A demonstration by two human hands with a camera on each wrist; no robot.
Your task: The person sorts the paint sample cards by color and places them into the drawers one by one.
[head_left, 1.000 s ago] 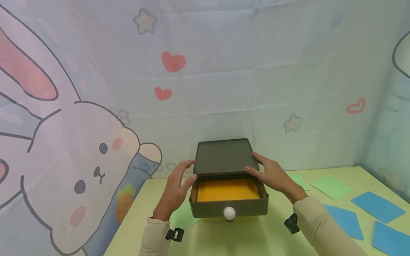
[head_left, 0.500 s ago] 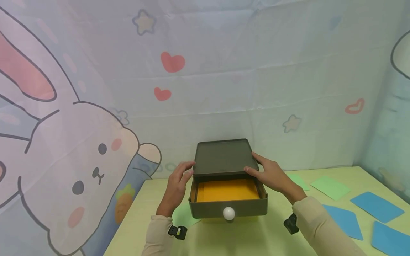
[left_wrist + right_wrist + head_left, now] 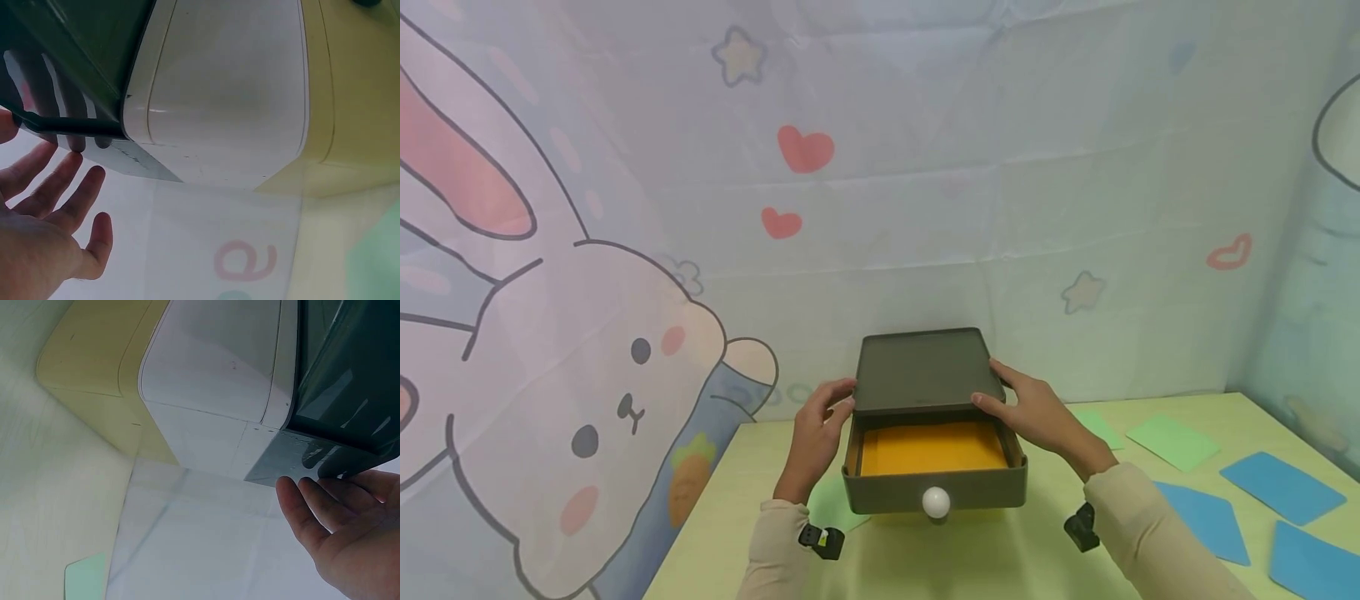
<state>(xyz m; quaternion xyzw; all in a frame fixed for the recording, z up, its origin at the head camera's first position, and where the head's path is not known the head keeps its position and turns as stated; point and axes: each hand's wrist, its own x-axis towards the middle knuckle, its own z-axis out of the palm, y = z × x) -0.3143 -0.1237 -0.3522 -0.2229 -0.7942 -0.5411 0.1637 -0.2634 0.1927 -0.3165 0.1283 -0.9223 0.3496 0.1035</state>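
In the head view, a small chest of drawers stands at the table's middle, its dark green top (image 3: 925, 371) facing up. Its dark green drawer (image 3: 887, 493) is pulled out toward me, with a white round knob (image 3: 936, 502) in front and an orange sheet (image 3: 932, 450) inside. My left hand (image 3: 815, 433) touches the top tier's left side with extended fingers. On the right, my right hand (image 3: 1041, 414) rests its thumb on the top, fingers along the side. Both wrist views show a white tier (image 3: 228, 81) and a yellow tier (image 3: 94, 369) below the green one.
Blue cards (image 3: 1281, 486) and light green cards (image 3: 1174, 440) lie on the pale table (image 3: 715, 533) to the right. Another green card (image 3: 835, 502) lies partly behind the left wrist. A printed cloth (image 3: 895, 208) hangs close behind the chest.
My left thumb has drawn back from the front edge of the top toward the index finger, and the left wrist has shifted slightly right. The right hand and the drawer stay put.
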